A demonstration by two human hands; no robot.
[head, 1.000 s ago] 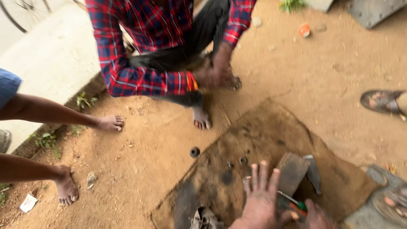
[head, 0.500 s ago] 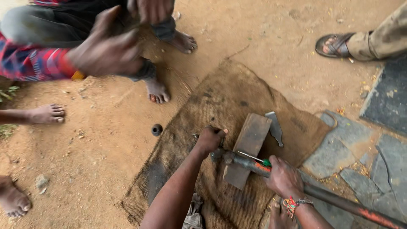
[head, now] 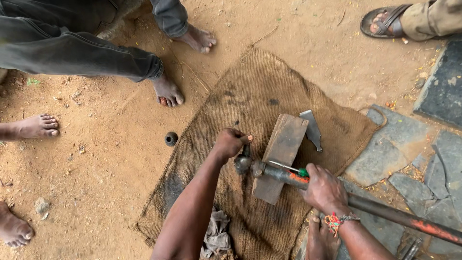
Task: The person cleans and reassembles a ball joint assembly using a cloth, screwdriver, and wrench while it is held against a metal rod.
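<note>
rod (head: 385, 212) rests across the wood block (head: 281, 156) on the sack (head: 250, 96); right hand (head: 326, 188) wraps tight around it, left hand (head: 231, 143) fisted on its end joint (head: 244, 162).

Open burlap sack (head: 250, 96) lies ahead of the hands, bare from its far edge down to the wooden block (head: 281, 156). The block and a flat metal piece (head: 312, 129) just beside it close the way rightward. The long metal rod (head: 385, 212) crosses the block's near end and bars the lower right, above stone slabs (head: 385, 154). To the left, bare dirt holds only a small black ring (head: 171, 138). Other people's bare feet (head: 167, 91) crowd the far left; a sandalled foot (head: 382, 21) sits far right. A crumpled rag (head: 216, 233) lies at the near edge.
</note>
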